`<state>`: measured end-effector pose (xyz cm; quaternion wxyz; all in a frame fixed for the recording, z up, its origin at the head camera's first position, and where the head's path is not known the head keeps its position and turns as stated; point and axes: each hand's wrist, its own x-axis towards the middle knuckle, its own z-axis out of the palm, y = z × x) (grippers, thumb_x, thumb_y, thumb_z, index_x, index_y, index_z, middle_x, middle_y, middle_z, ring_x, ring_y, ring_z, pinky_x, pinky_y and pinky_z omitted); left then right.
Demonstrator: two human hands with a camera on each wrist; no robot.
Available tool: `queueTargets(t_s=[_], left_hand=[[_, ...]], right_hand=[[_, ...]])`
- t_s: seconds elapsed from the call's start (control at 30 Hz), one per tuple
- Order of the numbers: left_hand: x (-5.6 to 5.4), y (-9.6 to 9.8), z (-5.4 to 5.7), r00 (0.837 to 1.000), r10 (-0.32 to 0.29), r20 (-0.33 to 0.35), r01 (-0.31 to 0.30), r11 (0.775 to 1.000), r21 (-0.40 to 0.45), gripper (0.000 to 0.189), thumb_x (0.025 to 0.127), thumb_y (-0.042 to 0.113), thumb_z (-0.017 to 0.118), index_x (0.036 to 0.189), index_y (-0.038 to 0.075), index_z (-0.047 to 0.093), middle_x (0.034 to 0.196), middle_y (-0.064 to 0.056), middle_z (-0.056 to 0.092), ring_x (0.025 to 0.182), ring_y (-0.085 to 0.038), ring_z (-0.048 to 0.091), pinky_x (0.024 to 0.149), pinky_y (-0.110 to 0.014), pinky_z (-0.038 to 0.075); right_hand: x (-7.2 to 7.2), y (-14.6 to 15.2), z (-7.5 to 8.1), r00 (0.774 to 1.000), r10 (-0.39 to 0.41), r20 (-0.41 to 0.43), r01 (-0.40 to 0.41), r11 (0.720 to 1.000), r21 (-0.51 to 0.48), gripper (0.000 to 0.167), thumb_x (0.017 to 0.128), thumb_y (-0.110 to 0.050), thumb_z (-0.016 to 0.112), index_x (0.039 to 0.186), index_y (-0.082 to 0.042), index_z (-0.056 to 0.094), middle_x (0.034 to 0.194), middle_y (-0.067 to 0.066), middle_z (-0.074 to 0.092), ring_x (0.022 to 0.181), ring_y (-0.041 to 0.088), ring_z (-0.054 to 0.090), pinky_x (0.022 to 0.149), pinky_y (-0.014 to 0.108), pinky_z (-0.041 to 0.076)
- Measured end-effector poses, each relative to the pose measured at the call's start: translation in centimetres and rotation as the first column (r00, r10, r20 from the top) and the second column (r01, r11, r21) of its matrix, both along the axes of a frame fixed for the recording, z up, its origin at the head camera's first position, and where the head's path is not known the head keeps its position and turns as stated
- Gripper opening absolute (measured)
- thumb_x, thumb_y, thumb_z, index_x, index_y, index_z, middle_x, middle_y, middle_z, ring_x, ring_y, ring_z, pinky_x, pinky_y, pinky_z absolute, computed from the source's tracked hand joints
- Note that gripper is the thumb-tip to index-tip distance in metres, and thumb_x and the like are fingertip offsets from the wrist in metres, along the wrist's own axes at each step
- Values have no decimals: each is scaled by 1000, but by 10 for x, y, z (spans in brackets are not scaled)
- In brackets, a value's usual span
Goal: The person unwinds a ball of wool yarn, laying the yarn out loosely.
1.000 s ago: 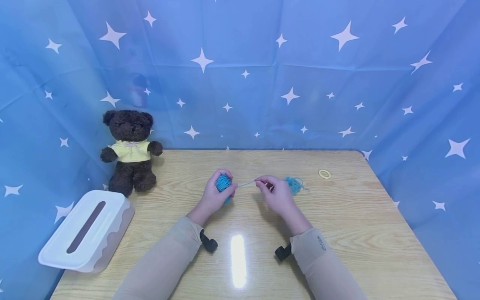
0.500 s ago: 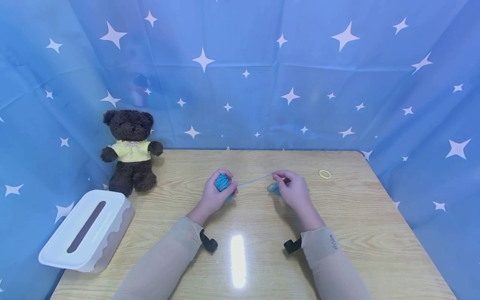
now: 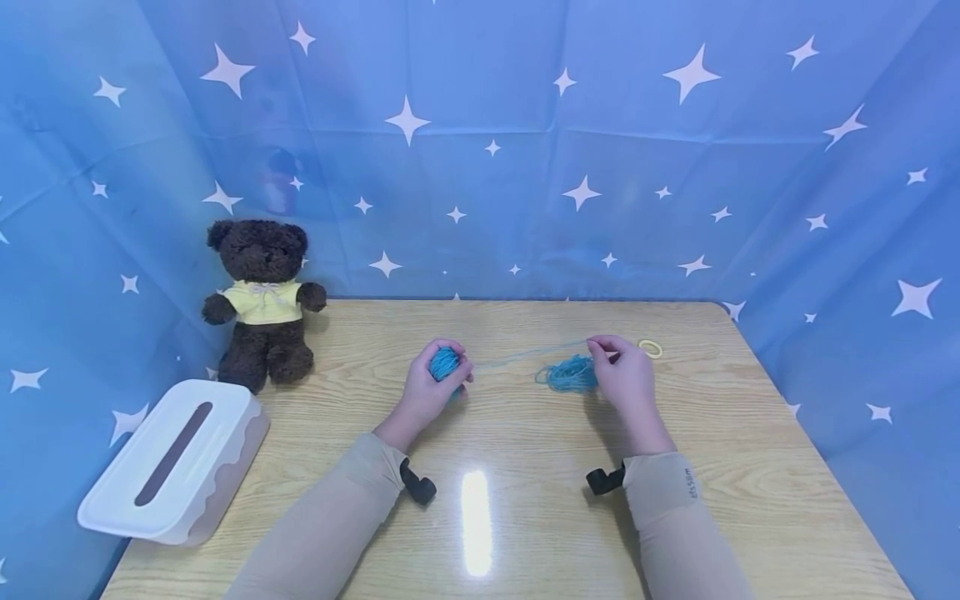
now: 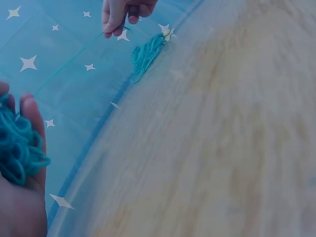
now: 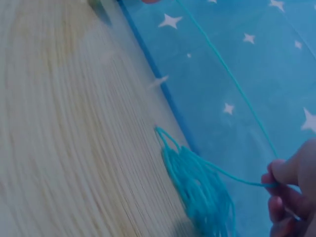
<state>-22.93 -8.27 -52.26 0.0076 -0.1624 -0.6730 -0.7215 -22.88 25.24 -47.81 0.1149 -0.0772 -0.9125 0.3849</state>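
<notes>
My left hand point(image 3: 429, 390) grips a ball of teal yarn point(image 3: 444, 363), its fingers curled round it near the middle of the table. Loose loops of that yarn ball point(image 4: 19, 143) show in the left wrist view. A strand point(image 5: 229, 74) runs taut from the ball to my right hand point(image 3: 626, 371), which pinches it between thumb and fingertips. Just left of the right hand, a loose heap of teal yarn point(image 3: 570, 375) lies on the table. In the right wrist view, one strand from this heap point(image 5: 195, 185) leads up to the pinching fingers point(image 5: 281, 173).
A pale yellow ring point(image 3: 651, 349) lies just beyond the right hand. At the back left sits a brown teddy bear point(image 3: 264, 300) in a yellow top. A white box with a slotted lid point(image 3: 112, 500) stands at the table's left edge. Blue star-patterned cloth point(image 3: 480, 167) surrounds the table.
My right hand has moved to the right, drawing the pinched strand out longer from the ball. The yarn heap now shows left of that hand. The left hand has stayed in place.
</notes>
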Motion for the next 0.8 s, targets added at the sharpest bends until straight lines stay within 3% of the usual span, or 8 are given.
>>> queueTargets(t_s=[0.1, 0.23, 0.33, 0.5, 0.63, 0.8], left_hand=[[0, 0, 0, 1000, 10, 19, -10, 1000, 8, 30, 108, 13, 71, 131, -2, 58, 112, -11, 71, 101, -28, 75, 77, -50, 70], [-1, 0, 0, 998, 66, 18, -65, 997, -28, 27, 108, 11, 71, 131, 3, 62, 118, -11, 71, 101, -31, 73, 75, -41, 69], [-2, 0, -1, 996, 92, 16, -91, 994, -56, 29, 104, 8, 74, 130, 3, 63, 110, -8, 73, 90, -29, 73, 66, -30, 62], [-2, 0, -2, 996, 76, 43, -73, 995, -73, 37, 98, 6, 80, 129, 0, 62, 98, -8, 69, 81, -24, 71, 60, -26, 59], [-2, 1, -2, 998, 48, 48, -44, 996, -80, 43, 95, 4, 82, 132, 0, 60, 107, -21, 61, 79, -16, 63, 61, -26, 60], [-2, 1, -2, 1000, 21, 23, -19, 996, -88, 48, 93, -2, 80, 136, -3, 58, 121, -36, 58, 90, -18, 62, 64, -24, 59]], right_hand=[[1, 7, 1, 999, -38, 14, 38, 999, -10, 33, 113, -35, 63, 129, -11, 80, 118, 16, 81, 85, 22, 66, 64, 31, 52], [1, 13, 1, 995, -79, 61, 80, 997, -21, 36, 112, -35, 63, 132, -10, 79, 126, 17, 77, 85, 24, 66, 66, 34, 50], [1, 18, 0, 988, -103, 112, 104, 995, -3, 39, 113, -36, 61, 135, -9, 78, 133, 18, 76, 98, 32, 69, 77, 41, 54], [0, 25, -4, 981, -108, 160, 101, 993, 52, 38, 112, -32, 62, 134, -7, 78, 135, 21, 77, 122, 43, 70, 97, 56, 57], [-2, 24, -6, 979, -89, 182, 79, 995, 66, 34, 109, -29, 65, 132, -8, 79, 127, 19, 79, 114, 40, 72, 87, 48, 56], [-2, 14, -8, 981, -68, 180, 57, 996, 62, 33, 110, -30, 65, 132, -10, 78, 123, 17, 78, 104, 32, 71, 77, 36, 50]])
